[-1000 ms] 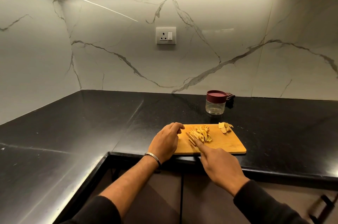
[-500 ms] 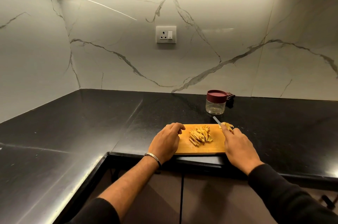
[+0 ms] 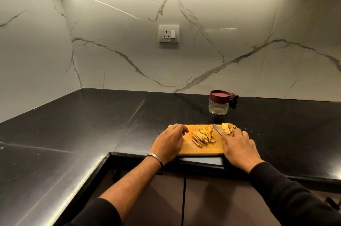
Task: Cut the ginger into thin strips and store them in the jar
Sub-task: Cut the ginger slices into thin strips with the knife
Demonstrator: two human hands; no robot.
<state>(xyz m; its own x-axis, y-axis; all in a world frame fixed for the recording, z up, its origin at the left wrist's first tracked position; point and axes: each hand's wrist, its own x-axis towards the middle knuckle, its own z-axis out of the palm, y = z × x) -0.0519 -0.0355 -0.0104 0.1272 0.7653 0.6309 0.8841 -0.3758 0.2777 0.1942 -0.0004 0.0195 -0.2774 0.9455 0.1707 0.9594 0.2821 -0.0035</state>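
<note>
One lidded jar [image 3: 219, 103] behind board [image 3: 201, 149]

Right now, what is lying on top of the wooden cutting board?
On the cutting board lie a pile of ginger strips, uncut ginger pieces and a knife. The left hand and right hand cover both ends.

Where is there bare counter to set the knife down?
Bare: black counter left of the cutting board, and right of it toward the wall. Crowded: the board, with strips, ginger pieces, knife, both hands; jar behind.
</note>
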